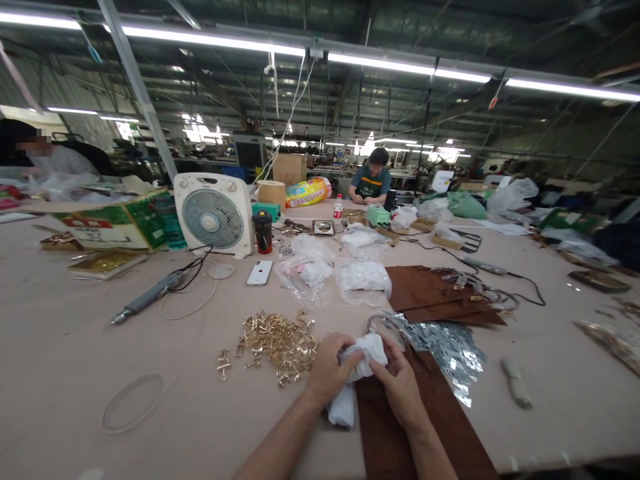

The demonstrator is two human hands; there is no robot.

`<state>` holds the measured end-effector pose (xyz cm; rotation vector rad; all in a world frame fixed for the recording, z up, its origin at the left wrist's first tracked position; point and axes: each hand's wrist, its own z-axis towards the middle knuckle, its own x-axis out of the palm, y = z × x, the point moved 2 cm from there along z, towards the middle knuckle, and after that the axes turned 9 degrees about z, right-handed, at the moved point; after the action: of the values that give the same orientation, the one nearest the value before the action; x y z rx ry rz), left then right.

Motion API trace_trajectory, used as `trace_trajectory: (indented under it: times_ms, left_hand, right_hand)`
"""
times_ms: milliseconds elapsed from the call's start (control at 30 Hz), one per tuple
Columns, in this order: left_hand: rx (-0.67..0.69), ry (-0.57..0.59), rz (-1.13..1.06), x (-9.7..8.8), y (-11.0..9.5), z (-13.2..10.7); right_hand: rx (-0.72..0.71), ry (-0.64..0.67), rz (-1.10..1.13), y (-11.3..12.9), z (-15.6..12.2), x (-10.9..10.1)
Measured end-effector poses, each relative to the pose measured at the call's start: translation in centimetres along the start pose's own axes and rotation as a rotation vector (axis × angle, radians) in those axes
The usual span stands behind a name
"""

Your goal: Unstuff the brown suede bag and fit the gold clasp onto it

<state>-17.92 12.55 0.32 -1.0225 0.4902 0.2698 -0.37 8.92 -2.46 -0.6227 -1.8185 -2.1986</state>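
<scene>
My left hand and my right hand both grip a crumpled white plastic bag just above the near table edge, fingers curled into it. The bag hangs down to the table between my wrists. Under my right hand lies a brown leather strip. A heap of gold metal fittings lies just left of my left hand. Shiny silver metal plates are spread to the right of my right hand.
More brown leather pieces, bagged white parts, a white phone, a white fan and an electric screwdriver lie farther back. A clear ring sits near left. One person sits across the table, another at far left.
</scene>
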Motion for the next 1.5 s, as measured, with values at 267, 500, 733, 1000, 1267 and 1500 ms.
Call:
trace_trajectory:
  times_ms: [267,500,733,1000,1267,1500]
  left_hand:
    - [0.024,0.022,-0.101,-0.1,-0.5,0.4]
    - [-0.109,0.09,-0.249,0.6,0.1,1.1]
    - [-0.185,0.056,-0.37,1.0,0.3,1.0]
    - [-0.141,0.093,-0.383,1.5,0.3,0.8]
    - [-0.428,-0.149,-0.67,2.2,2.5,1.8]
    - [-0.194,0.009,-0.64,1.2,-0.3,0.7]
  right_hand:
    - [-0.004,-0.015,-0.035,-1.0,0.2,-0.3]
    - [-0.064,-0.078,-0.041,-0.9,0.6,-0.5]
    - [-0.057,0.014,-0.231,-0.2,0.0,0.2]
    - [-0.009,0.148,-0.345,0.8,-0.3,0.9]
    - [0.098,-0.151,0.2,-1.5,0.8,-1.5]
    - [0.0,-0.312,0.271,-0.2,0.9,-1.6]
